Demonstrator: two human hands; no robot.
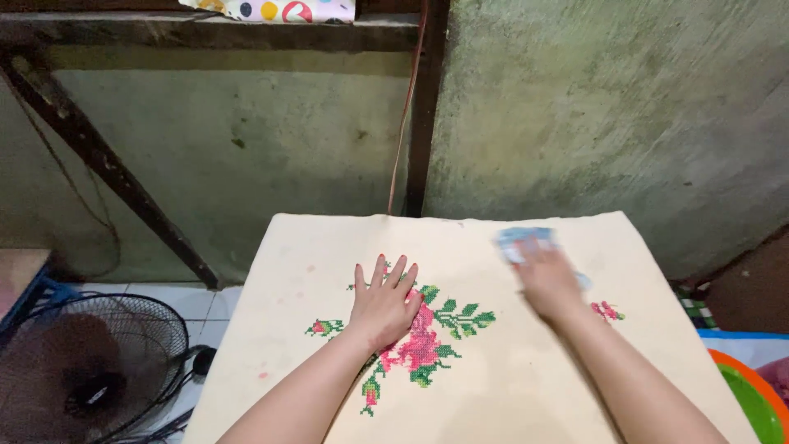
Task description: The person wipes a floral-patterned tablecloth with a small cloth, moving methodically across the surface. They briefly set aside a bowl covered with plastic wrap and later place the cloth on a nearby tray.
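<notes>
A cream cloth [296, 271] with a cross-stitched pink rose and green leaves [427, 349] covers the surface in front of me. My left hand [384, 302] lies flat on the cloth with fingers spread, partly over the embroidery. My right hand [546, 279] is blurred by motion and presses a small light-blue and white rag [519, 238] against the cloth near its far edge. A small pink stitched flower [606, 311] sits just right of that wrist.
A dark floor fan [90, 370] stands at the lower left on white tiles. A stained green wall [592, 115] with dark wooden beams [427, 107] rises behind. An orange and green basin [748, 395] sits at the lower right.
</notes>
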